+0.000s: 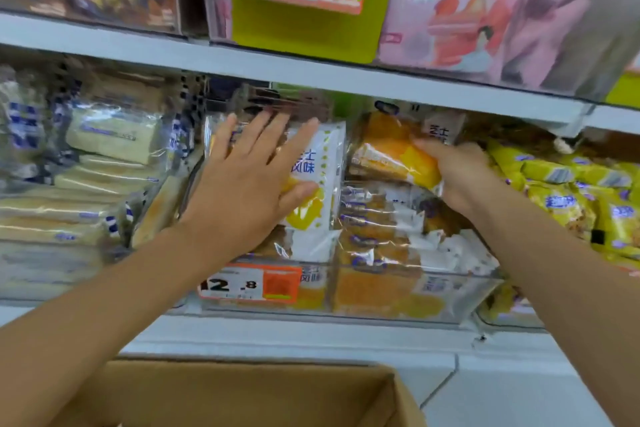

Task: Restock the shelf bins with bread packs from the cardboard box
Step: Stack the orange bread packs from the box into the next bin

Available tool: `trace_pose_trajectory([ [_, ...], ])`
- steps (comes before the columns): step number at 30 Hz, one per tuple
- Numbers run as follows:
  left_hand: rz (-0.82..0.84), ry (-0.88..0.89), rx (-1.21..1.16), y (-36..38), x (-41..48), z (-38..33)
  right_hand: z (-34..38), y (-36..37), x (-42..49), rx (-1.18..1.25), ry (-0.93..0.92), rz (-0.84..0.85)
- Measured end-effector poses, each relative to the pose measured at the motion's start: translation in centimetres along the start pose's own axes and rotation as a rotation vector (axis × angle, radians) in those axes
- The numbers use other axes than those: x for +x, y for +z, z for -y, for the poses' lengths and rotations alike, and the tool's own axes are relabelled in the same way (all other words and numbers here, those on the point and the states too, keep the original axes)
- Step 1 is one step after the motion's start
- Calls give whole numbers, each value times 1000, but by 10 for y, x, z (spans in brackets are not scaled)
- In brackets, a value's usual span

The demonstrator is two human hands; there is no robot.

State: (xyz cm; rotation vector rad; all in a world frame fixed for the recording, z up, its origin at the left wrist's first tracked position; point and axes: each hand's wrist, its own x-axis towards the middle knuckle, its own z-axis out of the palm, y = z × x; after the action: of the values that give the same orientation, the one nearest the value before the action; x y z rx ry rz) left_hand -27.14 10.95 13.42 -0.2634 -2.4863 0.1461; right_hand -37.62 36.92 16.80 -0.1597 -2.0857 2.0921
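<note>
A clear shelf bin (460,295) on the middle shelf holds stacked bread packs with white and yellow wrappers. My left hand (249,180) lies flat with straight fingers against an upright white-and-yellow bread pack (322,177) in the bin's left half. My right hand (457,173) grips an orange-yellow bread pack (391,152) by its right end, above the stack in the bin's right half. The cardboard box (242,395) sits open at the bottom of the view, below my arms; its inside is out of sight.
A price tag (249,282) reading 12.8 hangs on the bin's front. Pale bread packs (114,139) fill the bin to the left, yellow snack packs (568,191) lie to the right. The upper shelf (311,69) carries pink boxes (450,21) close overhead.
</note>
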Motion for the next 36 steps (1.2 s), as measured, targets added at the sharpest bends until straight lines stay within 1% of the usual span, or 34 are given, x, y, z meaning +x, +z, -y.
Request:
trace_pose_trajectory([
  [3,-8,-1,17,1,-1,1,3,22,32,-29,-42,43],
  [7,-23,6,19,0,-2,0,-11,38,64,-249,-91,78],
  [10,-33,4,3,0,-2,-1,-18,40,75,-333,-65,116],
  [13,-39,5,2,0,-3,0,-19,42,95,-338,-145,95],
  [15,-46,7,-4,-1,-3,0,-10,49,77,-367,-203,79],
  [17,-44,2,-8,-1,-3,-1,-11,53,67,-377,-209,49],
  [20,-44,4,-8,0,-3,0,-21,49,73,-452,-270,-28],
  [23,-48,7,-9,0,-3,0,-24,53,68,-555,-389,-36],
  [25,-50,6,-11,1,-3,-1,-26,52,69,-653,-486,-4],
  [28,-51,6,-11,0,-3,0,-20,46,57,-1038,-618,163],
  [29,-53,6,-11,0,-3,0,-14,45,54,-1133,-654,204],
  [32,-58,7,-22,1,-3,0,-9,50,69,-1292,-684,328],
  [33,-57,8,-24,1,-3,1,-10,53,73,-1317,-682,321],
  [36,-53,9,-28,2,-4,2,-17,56,75,-1313,-753,158],
])
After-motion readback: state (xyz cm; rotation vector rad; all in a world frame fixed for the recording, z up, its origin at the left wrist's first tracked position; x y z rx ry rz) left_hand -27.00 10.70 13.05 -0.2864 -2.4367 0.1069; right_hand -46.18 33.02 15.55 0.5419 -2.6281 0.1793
